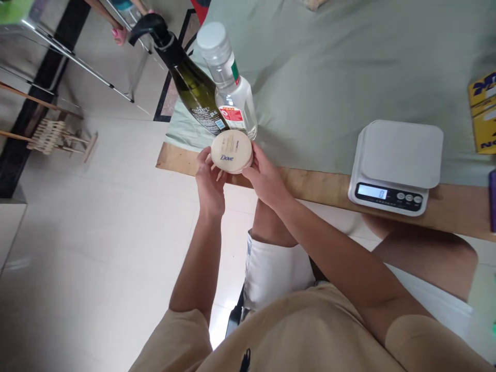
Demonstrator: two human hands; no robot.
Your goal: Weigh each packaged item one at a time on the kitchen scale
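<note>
Between my two hands is a round cream-coloured jar [232, 151] with "Dove" on its lid, held at the table's front edge. My left hand [210, 181] grips its left side with bent fingers. On the other side, the thumb and fingers of my right hand [265, 174] close on the jar's rim. Just behind it stands a clear bottle [235, 101] with a white cap and a red and white label. A dark green pump bottle [194, 85] with a black pump head stands beside that one, on its left.
A white kitchen scale [401, 155] showing 0 sits at the table's front edge, to the right. Beyond it are a yellow box [484, 116] and a purple object [493, 199]. A green cloth [329, 77] covers the table. On the floor at left stands a small wooden stool [52, 135].
</note>
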